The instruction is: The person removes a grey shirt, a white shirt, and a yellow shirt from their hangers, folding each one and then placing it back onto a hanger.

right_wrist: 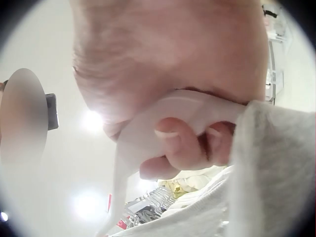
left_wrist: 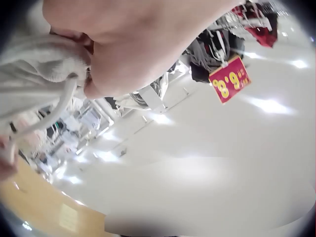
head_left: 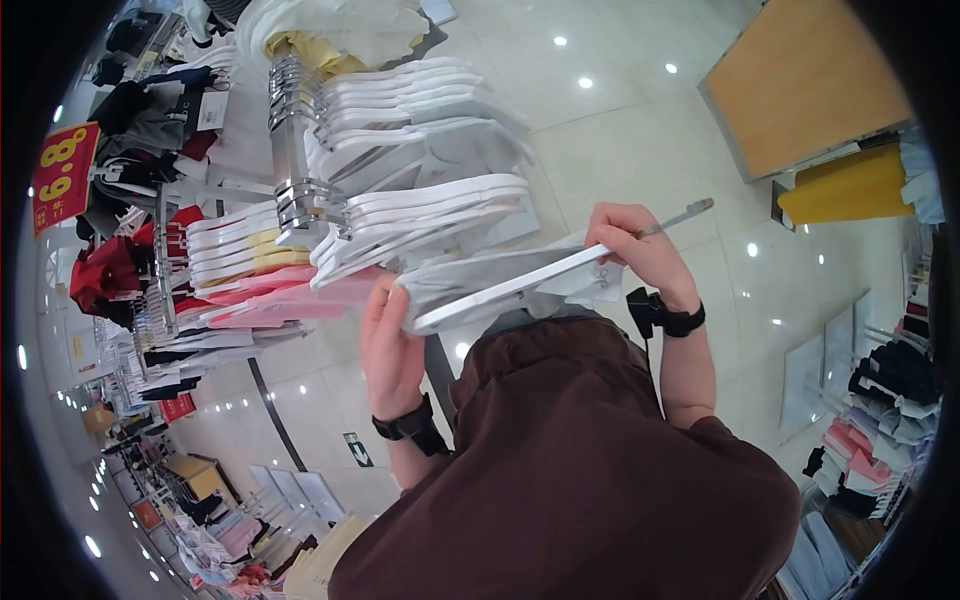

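In front of the brown shirt [head_left: 570, 430], both hands hold up a white clothes hanger [head_left: 515, 287] with a light grey garment [head_left: 450, 280] on it. My right hand [head_left: 645, 250] grips the hanger near its middle, and in the right wrist view the fingers [right_wrist: 180, 145] curl round the white plastic. The metal hook [head_left: 690, 213] points out to the right. At the hanger's other end, my left hand [head_left: 392, 345] pinches the grey cloth between thumb and fingers. Up close in the left wrist view, the cloth [left_wrist: 54, 59] bunches by the hanger's tip.
A metal rail [head_left: 292, 160] with several white hangers [head_left: 430, 195] stands ahead and left, with pink clothes [head_left: 290, 295] beside it. A red price sign [head_left: 65, 175] hangs far left. To the right are a wooden panel [head_left: 810, 80] and a yellow garment [head_left: 850, 188].
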`<state>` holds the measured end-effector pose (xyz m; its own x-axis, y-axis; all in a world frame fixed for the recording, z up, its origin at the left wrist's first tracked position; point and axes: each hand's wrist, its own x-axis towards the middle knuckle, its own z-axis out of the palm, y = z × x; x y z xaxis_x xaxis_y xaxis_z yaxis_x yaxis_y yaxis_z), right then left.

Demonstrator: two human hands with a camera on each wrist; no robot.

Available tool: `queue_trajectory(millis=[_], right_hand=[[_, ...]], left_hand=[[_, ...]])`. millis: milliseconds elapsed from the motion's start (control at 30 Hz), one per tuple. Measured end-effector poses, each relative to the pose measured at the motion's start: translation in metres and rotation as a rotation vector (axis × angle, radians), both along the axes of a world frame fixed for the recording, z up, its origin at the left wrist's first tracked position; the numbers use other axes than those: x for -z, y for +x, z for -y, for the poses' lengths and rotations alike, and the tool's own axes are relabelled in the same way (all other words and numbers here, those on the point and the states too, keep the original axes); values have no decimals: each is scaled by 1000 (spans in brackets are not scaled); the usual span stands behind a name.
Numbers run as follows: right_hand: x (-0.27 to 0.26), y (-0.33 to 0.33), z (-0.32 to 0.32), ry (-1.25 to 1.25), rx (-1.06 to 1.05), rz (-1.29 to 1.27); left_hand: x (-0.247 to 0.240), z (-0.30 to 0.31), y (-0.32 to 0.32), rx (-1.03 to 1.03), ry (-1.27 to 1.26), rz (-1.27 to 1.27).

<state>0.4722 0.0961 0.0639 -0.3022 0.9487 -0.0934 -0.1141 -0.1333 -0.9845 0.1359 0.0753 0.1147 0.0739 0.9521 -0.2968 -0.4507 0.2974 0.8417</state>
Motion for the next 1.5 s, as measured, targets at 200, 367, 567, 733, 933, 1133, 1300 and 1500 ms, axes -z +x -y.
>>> queue_trajectory(millis=[200,367,567,733,933,1133,1300,1500], right_hand=[[4,1,7,-28,161,380],[-6,-17,6,-20,184,592],[-13,-36,5,35,71,511],[-9,-21,3,36,58,541],[-24,-27,8,58,4,431],[-32,-11,14,-17,-20,325],[-6,-14,21,-18,12,610],[19,-9,35,-76,43,632]], left_hand=[[63,-10,4,3,290,-1050],[49,-16,22,38,323,-1176],[43,-10,37,283,369,-1117],[48,-4,30,269,441,-1227],[61,-7,35,327,631,-1292],[69,-10,35,436,599,-1291],[89,-14,26,542,471,-1272],[155,-58,-24,124,-72,-83]])
